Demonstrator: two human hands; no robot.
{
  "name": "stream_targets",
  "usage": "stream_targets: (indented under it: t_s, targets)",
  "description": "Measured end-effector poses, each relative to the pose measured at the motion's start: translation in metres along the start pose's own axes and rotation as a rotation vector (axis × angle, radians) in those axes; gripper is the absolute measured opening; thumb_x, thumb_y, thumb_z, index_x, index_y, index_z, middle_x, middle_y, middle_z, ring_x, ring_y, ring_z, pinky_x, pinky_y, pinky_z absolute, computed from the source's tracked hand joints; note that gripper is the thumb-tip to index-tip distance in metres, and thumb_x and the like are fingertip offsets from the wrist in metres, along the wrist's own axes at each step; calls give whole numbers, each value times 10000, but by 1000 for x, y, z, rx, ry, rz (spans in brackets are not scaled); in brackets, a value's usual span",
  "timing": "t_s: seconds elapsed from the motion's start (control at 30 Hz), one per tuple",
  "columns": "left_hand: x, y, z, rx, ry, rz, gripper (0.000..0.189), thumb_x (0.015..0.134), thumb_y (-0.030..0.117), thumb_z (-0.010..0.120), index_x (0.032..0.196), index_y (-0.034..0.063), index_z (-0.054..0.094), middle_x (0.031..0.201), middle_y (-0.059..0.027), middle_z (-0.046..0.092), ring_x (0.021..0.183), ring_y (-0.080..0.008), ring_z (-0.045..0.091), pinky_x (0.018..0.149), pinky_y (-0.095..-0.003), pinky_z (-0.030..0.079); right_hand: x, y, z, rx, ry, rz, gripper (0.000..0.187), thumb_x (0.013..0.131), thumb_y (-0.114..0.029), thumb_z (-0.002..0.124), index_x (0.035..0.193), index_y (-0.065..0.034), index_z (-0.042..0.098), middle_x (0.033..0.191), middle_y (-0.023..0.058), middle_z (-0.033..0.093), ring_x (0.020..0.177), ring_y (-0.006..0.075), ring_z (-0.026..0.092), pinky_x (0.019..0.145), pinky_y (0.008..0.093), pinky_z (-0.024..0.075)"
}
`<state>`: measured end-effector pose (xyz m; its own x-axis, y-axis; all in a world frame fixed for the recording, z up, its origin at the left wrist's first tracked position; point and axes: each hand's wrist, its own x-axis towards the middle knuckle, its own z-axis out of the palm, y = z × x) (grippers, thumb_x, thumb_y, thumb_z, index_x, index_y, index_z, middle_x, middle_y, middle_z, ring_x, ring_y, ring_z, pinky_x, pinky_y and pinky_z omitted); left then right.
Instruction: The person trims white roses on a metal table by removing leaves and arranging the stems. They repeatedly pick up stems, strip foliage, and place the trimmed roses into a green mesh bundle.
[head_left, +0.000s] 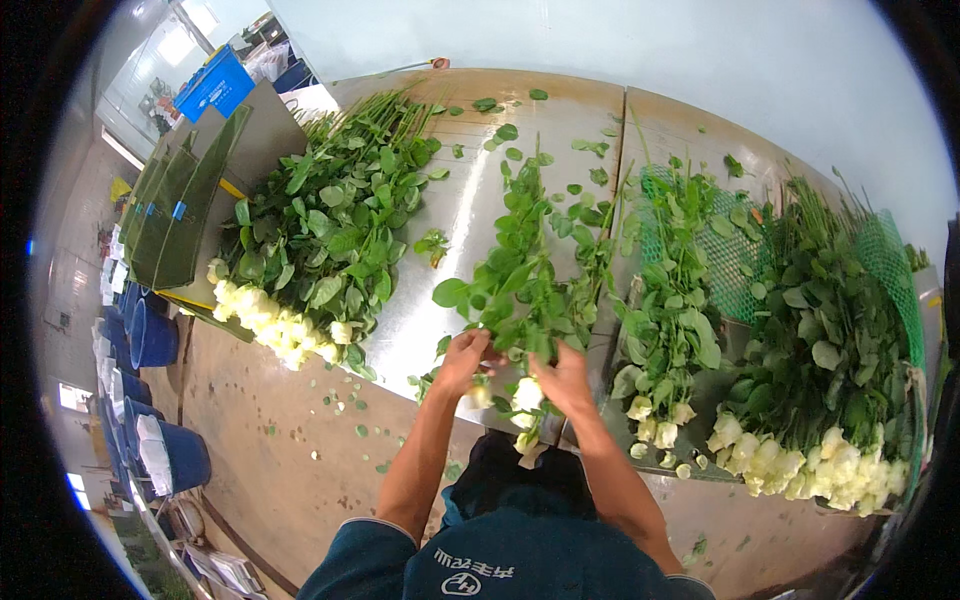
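My left hand (466, 361) has its fingers closed on a leafy rose stem at the near edge of the metal table (420, 315). Just right of it, my right hand (562, 375) is among the stems and leaves; what its fingers grip is partly hidden by foliage. White roses (527, 395) hang between the hands, their green stems (532, 225) reaching away over the table. A large pile of white roses (277, 322) lies to the left, blooms towards me. A smaller group (664, 420) and a big pile (840, 465) lie to the right.
Green plastic netting (731, 240) lies under and around the right-hand stems. Upright dark green panels (195, 202) with blue clips stand at the left, a blue crate (215, 82) behind them. Loose leaves are scattered on table and floor. Blue buckets (184, 454) stand at far left.
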<state>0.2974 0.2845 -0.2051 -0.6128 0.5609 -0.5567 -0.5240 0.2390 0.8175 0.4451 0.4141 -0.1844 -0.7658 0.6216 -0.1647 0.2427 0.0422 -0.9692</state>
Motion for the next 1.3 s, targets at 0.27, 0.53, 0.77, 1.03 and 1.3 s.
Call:
stream_targets:
  t_s: [0.27,0.53,0.77,1.03,1.3]
  targets:
    - [22,-22,-78,-92,-107,-133,240,1009,229,447,1049,0,509,797,-142,642,668,-214,631,533,-302,471,1,21,2,-38,16,81,186,905,-144,602,1031,-16,650,861,74,685,712,161,627,631,326,512]
    - [-43,45,-38,-441,-256,141,166,997,160,509,876,63,568,842,-137,687,744,-207,668,646,-302,531,-29,-20,58,-15,138,-128,350,905,-151,651,1182,49,577,1065,190,651,904,250,681,796,356,557]
    - [-55,21,59,134,-276,296,230,938,116,618,1138,5,638,997,-71,684,854,-91,611,729,-230,489,-69,-10,18,90,282,-102,283,926,-157,640,1142,24,614,954,66,670,806,116,619,703,268,507]
    - [-38,-57,94,1234,27,669,288,780,200,715,958,-2,613,769,-217,639,738,-406,626,663,-464,492,-105,38,-127,339,568,7,237,963,-144,583,1116,26,644,824,51,651,690,107,584,613,239,462]
    - [-44,-26,77,141,-232,248,147,890,64,652,1015,-12,659,811,-24,657,674,-104,604,630,-261,496,-134,52,-136,523,587,85,204,938,-113,615,1062,43,659,801,69,653,658,124,569,611,268,467]
